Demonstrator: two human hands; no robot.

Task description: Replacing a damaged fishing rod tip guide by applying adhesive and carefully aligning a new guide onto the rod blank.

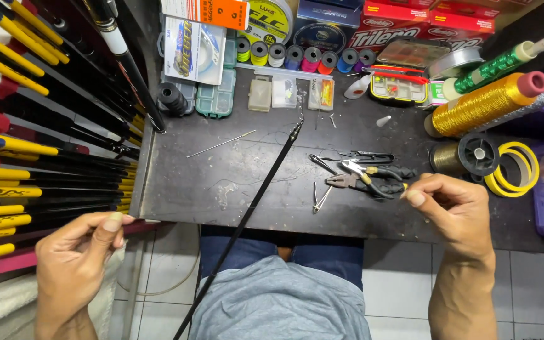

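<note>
On the table, middle: thin black rod (256, 198) lies aslant, tip near the small clear boxes (272, 92), butt running down past the table (221, 189) front edge over the lap.
Left hand (77, 258): off the table's front-left corner, grip pressed together, thumb on forefinger; what it pinches cannot be told.
Right hand (454, 211): over the front edge, grip pinched shut on something too fine to see.
Near right hand: pliers (354, 181) and small black clippers (366, 157) just to its left, well clear of the rod.
Right side: gold thread spool (486, 104), green spool (505, 63), yellow rings (514, 167).
Back edge: row of coloured bobbins (297, 56), tackle boxes (215, 94).
Left: rack of yellow-and-black rods (33, 164) beside the table.
Surface: dark, scuffed; loose needle (221, 143).
Floor: pale tiles below.
Open room: bare table between rod and left edge.
</note>
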